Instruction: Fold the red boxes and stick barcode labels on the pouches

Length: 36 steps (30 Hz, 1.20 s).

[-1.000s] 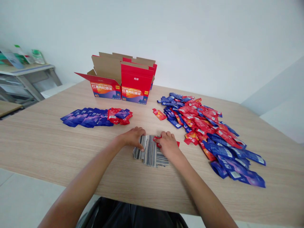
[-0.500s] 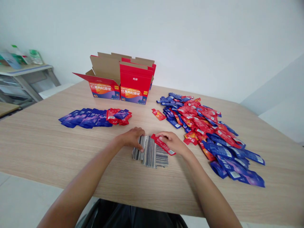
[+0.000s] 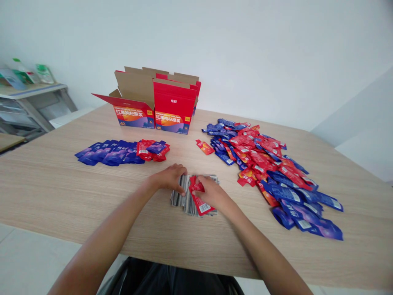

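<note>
A flat grey, black and white striped piece (image 3: 187,203) lies on the table in front of me; whether it is cloth or a stack I cannot tell. My left hand (image 3: 172,179) is closed on its left edge, thumb on the near side and fingers at the far side. Over the middle of the striped piece, my right hand (image 3: 211,192) pinches a red sachet (image 3: 204,208) with a white barcode label at its lower end. The fingers cover part of the sachet.
A row of blue sachets (image 3: 107,153) and a small red bunch (image 3: 152,150) lie at left. Red and blue sachets are heaped (image 3: 258,159) at right; one red sachet (image 3: 204,146) lies apart. Open red cartons (image 3: 173,106) stand at the back of the table (image 3: 61,196).
My right hand has moved left with the red sachet, from the right side of the striped piece to its middle. The sachet has turned more upright in view. My left hand stays put.
</note>
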### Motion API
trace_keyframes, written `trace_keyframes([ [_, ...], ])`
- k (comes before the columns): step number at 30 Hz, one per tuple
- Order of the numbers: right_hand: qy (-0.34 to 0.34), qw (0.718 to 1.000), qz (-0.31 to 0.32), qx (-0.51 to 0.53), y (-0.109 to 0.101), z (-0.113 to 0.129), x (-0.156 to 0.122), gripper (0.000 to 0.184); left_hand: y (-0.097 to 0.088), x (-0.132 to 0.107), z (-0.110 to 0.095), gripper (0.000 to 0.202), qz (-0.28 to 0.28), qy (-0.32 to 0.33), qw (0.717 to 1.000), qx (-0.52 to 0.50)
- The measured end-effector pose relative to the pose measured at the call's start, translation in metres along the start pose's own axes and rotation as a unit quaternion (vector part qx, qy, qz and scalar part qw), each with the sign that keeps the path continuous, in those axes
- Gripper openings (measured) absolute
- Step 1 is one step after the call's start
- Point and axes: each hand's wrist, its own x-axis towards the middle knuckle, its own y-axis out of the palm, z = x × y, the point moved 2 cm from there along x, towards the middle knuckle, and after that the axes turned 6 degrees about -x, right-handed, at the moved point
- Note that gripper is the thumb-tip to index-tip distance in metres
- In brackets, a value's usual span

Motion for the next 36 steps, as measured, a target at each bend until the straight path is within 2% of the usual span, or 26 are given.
trace_keyframes([
  [2,0.033,0.999,0.012,-0.039,-0.002,0.004,-0.001,0.027,0.000,0.000,0.000,0.068,0.003,-0.001,1.000,0.004],
  [4,0.071,0.995,-0.004,-0.071,-0.005,0.003,0.002,0.028,0.000,0.000,-0.001,0.068,0.005,-0.007,1.000,0.008],
  [7,0.122,0.987,-0.072,-0.079,-0.007,-0.005,0.012,0.027,-0.001,-0.001,-0.003,0.066,0.004,-0.004,1.000,0.010],
  [9,0.132,0.982,-0.122,-0.057,-0.006,-0.014,0.018,0.026,-0.001,-0.001,-0.003,0.067,0.004,-0.001,1.000,0.009],
  [12,0.102,0.975,-0.196,-0.002,-0.006,-0.025,0.020,0.025,-0.001,-0.002,-0.003,0.068,0.004,0.001,1.000,0.007],
  [15,0.029,0.966,-0.245,0.072,-0.014,-0.032,0.019,0.020,-0.001,-0.002,-0.001,0.068,0.005,0.004,1.000,0.002],
  [19,-0.036,0.961,-0.242,0.132,-0.029,-0.030,0.013,0.014,0.000,-0.001,0.000,0.067,-0.001,0.005,1.000,-0.006],
  [21,-0.054,0.962,-0.227,0.139,-0.031,-0.022,0.009,0.020,0.000,-0.002,0.001,0.067,-0.003,0.003,1.000,-0.005],
  [24,-0.109,0.964,-0.163,0.180,-0.024,-0.006,0.006,0.032,0.001,-0.002,0.000,0.071,-0.012,0.002,1.000,0.003],
  [27,-0.151,0.967,-0.110,0.172,-0.009,0.004,0.007,0.014,0.001,-0.002,-0.001,0.083,-0.021,0.005,1.000,0.010],
  [30,-0.108,0.982,-0.122,0.097,0.004,0.001,0.011,0.009,0.002,-0.001,-0.001,0.089,-0.017,-0.002,1.000,0.019],
  [34,-0.082,0.983,-0.163,0.007,0.013,-0.003,0.014,0.042,0.002,-0.001,-0.001,0.086,-0.010,-0.009,0.999,0.035],
  [36,-0.081,0.984,-0.156,-0.014,0.014,-0.001,0.014,0.046,0.000,-0.003,-0.001,0.081,-0.015,-0.020,0.999,0.048],
])
